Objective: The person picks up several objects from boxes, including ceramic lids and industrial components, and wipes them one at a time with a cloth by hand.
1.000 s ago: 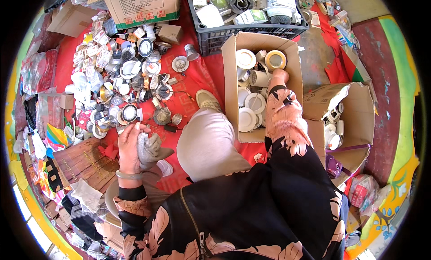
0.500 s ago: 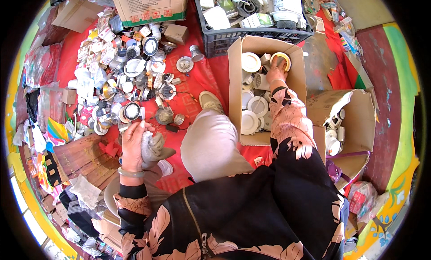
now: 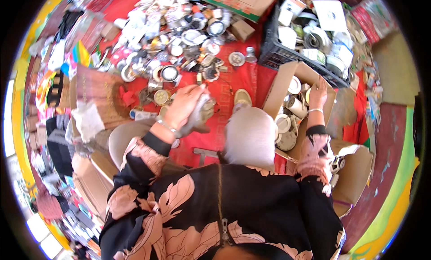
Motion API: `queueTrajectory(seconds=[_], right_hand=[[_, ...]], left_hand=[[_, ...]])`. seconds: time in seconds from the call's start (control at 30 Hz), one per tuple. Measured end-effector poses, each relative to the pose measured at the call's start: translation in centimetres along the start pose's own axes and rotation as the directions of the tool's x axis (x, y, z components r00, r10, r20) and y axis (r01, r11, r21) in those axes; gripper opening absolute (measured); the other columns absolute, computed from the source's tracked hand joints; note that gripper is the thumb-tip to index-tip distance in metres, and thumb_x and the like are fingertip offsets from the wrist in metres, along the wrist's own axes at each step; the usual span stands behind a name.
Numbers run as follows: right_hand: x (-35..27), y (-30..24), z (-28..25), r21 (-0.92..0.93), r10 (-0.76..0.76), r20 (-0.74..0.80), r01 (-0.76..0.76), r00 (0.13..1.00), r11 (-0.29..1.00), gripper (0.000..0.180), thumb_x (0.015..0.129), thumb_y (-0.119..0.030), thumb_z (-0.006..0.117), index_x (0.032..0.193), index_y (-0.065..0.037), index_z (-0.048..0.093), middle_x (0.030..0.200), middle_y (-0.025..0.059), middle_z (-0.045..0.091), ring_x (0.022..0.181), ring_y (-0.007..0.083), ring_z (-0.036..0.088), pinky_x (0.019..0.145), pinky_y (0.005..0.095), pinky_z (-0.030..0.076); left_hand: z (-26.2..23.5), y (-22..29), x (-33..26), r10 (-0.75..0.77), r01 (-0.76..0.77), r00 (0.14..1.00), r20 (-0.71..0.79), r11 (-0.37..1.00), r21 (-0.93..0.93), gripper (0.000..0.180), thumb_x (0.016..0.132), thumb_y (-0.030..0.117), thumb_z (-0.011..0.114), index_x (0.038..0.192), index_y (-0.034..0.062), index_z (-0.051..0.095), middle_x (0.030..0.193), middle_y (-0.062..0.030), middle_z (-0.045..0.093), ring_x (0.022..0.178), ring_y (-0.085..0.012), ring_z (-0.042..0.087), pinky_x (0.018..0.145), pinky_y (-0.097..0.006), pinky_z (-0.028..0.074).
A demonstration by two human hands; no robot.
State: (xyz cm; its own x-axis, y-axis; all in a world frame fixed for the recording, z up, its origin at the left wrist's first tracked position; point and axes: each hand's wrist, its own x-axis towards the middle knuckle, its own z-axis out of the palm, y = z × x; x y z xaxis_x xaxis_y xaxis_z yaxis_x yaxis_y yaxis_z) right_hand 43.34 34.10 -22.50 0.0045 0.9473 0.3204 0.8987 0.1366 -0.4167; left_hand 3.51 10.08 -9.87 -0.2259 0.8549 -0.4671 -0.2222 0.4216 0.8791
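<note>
My left hand (image 3: 183,108) is closed around a crumpled grey cloth (image 3: 200,116), held above the red floor cover in front of my knees. To the right, my right hand (image 3: 318,97) reaches into an open cardboard box (image 3: 283,77), its fingers stretched along the far right wall. Beside those fingers a pale yellowish round lamp (image 3: 308,96) shows, partly covered by the hand. White round downlights (image 3: 283,123) and other lamp parts fill the box. A white cylindrical lamp (image 3: 296,106) lies in its middle.
A heap of loose lamps and small boxes (image 3: 179,40) spreads at the far left. A dark plastic crate (image 3: 278,56) of lamps stands beyond my box. Another cardboard box (image 3: 357,170) is at right. A brown wooden-looking board (image 3: 101,98) and cartons lie left.
My view has turned, so the scene sits tilted. The right hand stays in the box, its fingers now nearer the right wall. The left hand still grips the grey cloth.
</note>
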Motion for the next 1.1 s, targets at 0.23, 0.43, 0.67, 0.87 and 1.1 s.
queueTrajectory(seconds=[0.23, 0.43, 0.67, 0.87, 1.1], right_hand=[[-6.4, -29.0, -11.0, 0.681, -0.757, 0.497, 0.349, 0.424, 0.643, 0.058, 0.082, -0.034, 0.061, 0.129, -0.006, 0.042, 0.129, 0.0191, 0.044, 0.122, 0.0299, 0.041, 0.099, 0.0372, 0.034], [-13.2, -36.4, -8.6, 0.599, -0.756, 0.631, 0.509, 0.174, 0.618, 0.072, 0.078, -0.017, 0.056, 0.139, -0.009, 0.020, 0.136, 0.0242, 0.032, 0.118, 0.0412, 0.040, 0.097, 0.0384, 0.037], [-10.2, -38.0, -4.0, 0.468, -0.608, 0.525, 0.395, 0.595, 0.790, 0.059, 0.068, -0.005, 0.050, 0.127, -0.009, 0.044, 0.107, 0.0230, 0.058, 0.101, 0.0384, 0.055, 0.086, 0.0404, 0.043], [-7.7, -39.0, -4.0, 0.655, -0.275, 0.727, -0.515, 0.629, 0.553, 0.033, 0.078, -0.013, 0.059, 0.109, -0.002, 0.057, 0.094, 0.0045, 0.060, 0.080, 0.0114, 0.056, 0.070, 0.0241, 0.045], [-8.2, -41.1, -8.0, 0.572, -0.186, 0.807, -0.661, 0.561, 0.485, 0.022, 0.085, -0.017, 0.060, 0.100, -0.002, 0.060, 0.083, 0.0009, 0.061, 0.073, 0.0072, 0.054, 0.067, 0.0213, 0.043]], left_hand=[[-0.3, -2.9, 0.1, -0.115, 0.068, 0.993, -0.030, 0.760, -0.646, 0.017, 0.091, 0.015, 0.044, 0.090, 0.0024, 0.055, 0.082, -0.0083, 0.058, 0.073, -0.0205, 0.058, 0.067, -0.034, 0.048], [-2.0, -1.4, -0.6, -0.162, 0.112, 0.986, 0.032, 0.509, -0.853, 0.024, 0.093, 0.020, 0.040, 0.101, 0.0014, 0.053, 0.096, -0.0127, 0.058, 0.086, -0.0260, 0.056, 0.078, -0.041, 0.047], [-4.7, -3.7, -2.7, 0.025, 0.054, 0.990, 0.138, 0.841, -0.538, 0.038, 0.094, 0.037, 0.038, 0.114, 0.0076, 0.052, 0.113, -0.0054, 0.056, 0.105, -0.0181, 0.052, 0.092, -0.036, 0.037], [-10.8, -16.5, 7.0, -0.361, 0.382, 0.854, -0.374, 0.924, -0.020, 0.038, 0.085, 0.032, 0.053, 0.112, 0.0035, 0.054, 0.106, -0.0157, 0.059, 0.087, -0.0288, 0.061, 0.072, -0.040, 0.049], [-17.3, -16.9, 9.9, -0.261, 0.691, 0.412, -0.873, 0.714, 0.113, 0.078, 0.061, 0.041, 0.076, 0.123, 0.0059, 0.044, 0.122, -0.0196, 0.048, 0.110, -0.0357, 0.050, 0.089, -0.045, 0.045]])
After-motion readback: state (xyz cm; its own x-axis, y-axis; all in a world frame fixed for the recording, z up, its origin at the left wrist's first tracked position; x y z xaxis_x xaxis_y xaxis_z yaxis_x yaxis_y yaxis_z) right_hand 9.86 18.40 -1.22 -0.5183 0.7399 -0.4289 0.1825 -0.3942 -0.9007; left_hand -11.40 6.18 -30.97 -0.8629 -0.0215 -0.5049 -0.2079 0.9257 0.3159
